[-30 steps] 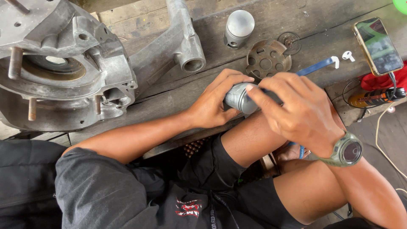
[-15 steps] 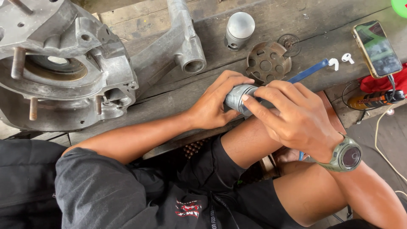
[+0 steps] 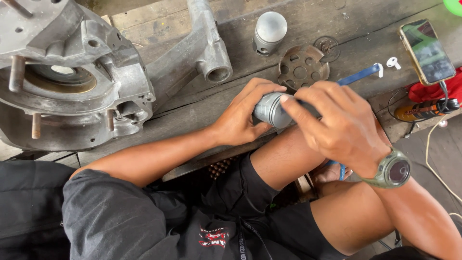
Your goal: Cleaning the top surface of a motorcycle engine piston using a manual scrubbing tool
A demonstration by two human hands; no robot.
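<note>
1. A weathered wooden bench (image 3: 317, 29) of grey planks fills the upper part of the view.
2. At lower right, beyond its edge, lies a grey concrete floor (image 3: 445, 144).
3. Soft, even daylight falls over everything, leaving only faint shadows.

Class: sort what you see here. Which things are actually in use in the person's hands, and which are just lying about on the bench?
In use:
left hand
right hand
grey piston, gripped by both
blue-handled tool, under the right hand

Lying about:
second piston
perforated round plate
engine casing
phone
white earbuds
</note>
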